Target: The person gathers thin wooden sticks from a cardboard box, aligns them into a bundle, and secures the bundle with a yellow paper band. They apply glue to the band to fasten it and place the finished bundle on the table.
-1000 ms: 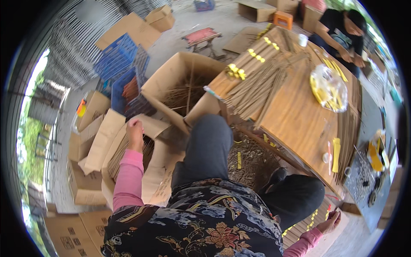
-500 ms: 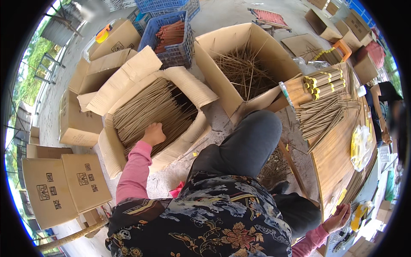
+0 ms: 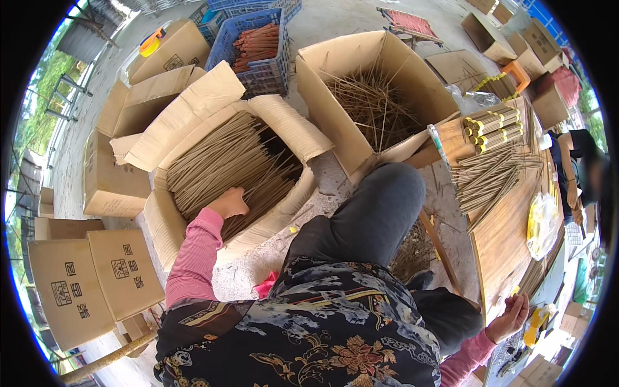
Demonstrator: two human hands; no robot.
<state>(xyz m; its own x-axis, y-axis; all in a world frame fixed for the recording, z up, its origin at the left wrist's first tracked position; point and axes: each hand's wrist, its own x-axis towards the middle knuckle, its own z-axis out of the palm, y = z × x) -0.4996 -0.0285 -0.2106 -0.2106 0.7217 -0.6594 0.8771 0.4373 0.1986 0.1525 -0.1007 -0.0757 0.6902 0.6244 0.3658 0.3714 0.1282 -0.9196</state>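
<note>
My left hand (image 3: pixel 229 203) reaches into an open cardboard box (image 3: pixel 157 216) with many thin brown sticks (image 3: pixel 216 161), which look like incense sticks. Its fingers curl down among the sticks at the near side, partly hidden by the hand itself. Over at the lower right, my right hand (image 3: pixel 509 320) is raised by the near edge of the wooden table (image 3: pixel 500 258). The fingertips there are pinched together, and whatever they hold is too small to make out. More loose sticks (image 3: pixel 487 174) lie on the table beside yellow-banded bundles (image 3: pixel 493 126).
A second open box (image 3: pixel 335 132) holds tangled sticks. Behind stands a blue crate (image 3: pixel 274 77) with reddish rods. Closed cartons (image 3: pixel 126 271) are at the left, and a clear plastic bag (image 3: pixel 543 226) lies on the table. Another person (image 3: pixel 570 161) is at the far right.
The view has shifted slightly. My left hand has stayed on the sticks in the box, with its forearm a little farther left. My right hand remains pinched near the table edge.
</note>
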